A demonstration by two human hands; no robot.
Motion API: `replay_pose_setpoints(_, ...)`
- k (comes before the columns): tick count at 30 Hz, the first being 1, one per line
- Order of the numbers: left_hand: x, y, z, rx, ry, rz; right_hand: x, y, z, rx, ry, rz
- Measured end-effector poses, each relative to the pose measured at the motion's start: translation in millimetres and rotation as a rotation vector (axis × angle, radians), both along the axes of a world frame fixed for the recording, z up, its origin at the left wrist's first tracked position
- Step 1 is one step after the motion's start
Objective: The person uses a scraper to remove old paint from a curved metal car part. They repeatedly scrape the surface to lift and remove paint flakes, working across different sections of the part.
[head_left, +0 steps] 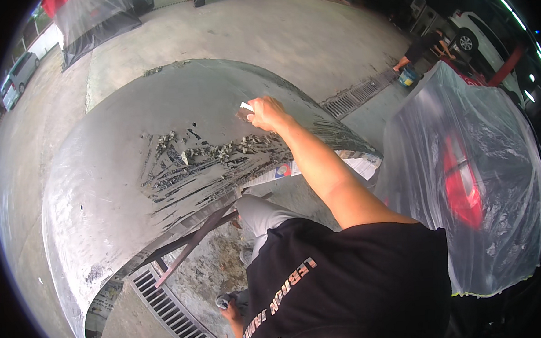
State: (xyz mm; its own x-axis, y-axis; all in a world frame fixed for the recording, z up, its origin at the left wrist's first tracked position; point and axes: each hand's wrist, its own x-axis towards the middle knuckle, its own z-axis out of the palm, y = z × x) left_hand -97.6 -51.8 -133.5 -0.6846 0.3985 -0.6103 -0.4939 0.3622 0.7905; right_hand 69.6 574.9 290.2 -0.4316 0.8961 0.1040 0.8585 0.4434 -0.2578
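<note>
A large curved grey car hood [115, 128] lies in front of me on a stand. My right hand [269, 114] reaches over its middle, fingers closed round a small scraper [246, 107] with a white part and a darker edge, held at the surface. Crumpled paint peelings [220, 150] lie in a band on the near side of the panel, where dark streaks show. Down by my left side, my left hand [231, 313] is closed on a wadded grey rag [223, 301], partly hidden by the fingers and my clothing.
Brown bars of the stand [195, 240] show below the hood's near edge. Floor grates [174, 315] run beneath and beyond it [358, 97]. At right stands a plastic-draped car part [467, 189] with a red lamp. A person [426, 46] bends beside a blue bucket [407, 77].
</note>
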Motion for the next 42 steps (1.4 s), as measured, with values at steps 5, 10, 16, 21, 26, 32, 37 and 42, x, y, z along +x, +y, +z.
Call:
replay_pose_setpoints(5,0.2,-5.5,-22.2,-0.002,0.052,0.024,5.0,3.1,-1.6,0.004,0.033,0.010)
replay_pose_setpoints(10,3.3,-3.2,-11.5,0.022,-0.010,-0.070,3.7,7.8,-0.9,-0.005,0.056,0.015)
replay_pose_setpoints(16,5.5,2.1,-15.9,-0.196,0.146,-0.128,4.9,8.3,-1.8,0.015,0.071,0.024)
replay_pose_setpoints(21,-5.1,12.5,-4.0,-0.083,0.056,-0.170,1.4,2.6,0.2,-0.027,0.068,-0.010)
replay_pose_setpoints(26,-9.8,3.8,-4.3,0.001,0.103,-0.129,2.6,4.5,-2.9,-0.034,0.046,0.018)
replay_pose_setpoints(32,-6.4,4.3,-6.3,0.166,-0.005,-0.057,5.8,0.4,-3.3,0.009,0.055,-0.033)
replay_pose_setpoints(37,-6.3,-22.4,-37.1,0.184,0.265,-0.258,-3.2,-7.3,10.9,-0.026,0.001,0.020)
replay_pose_setpoints(42,-15.4,1.6,-27.8,0.238,-0.020,-0.108,6.3,2.6,-7.4,0.031,0.086,-0.019)
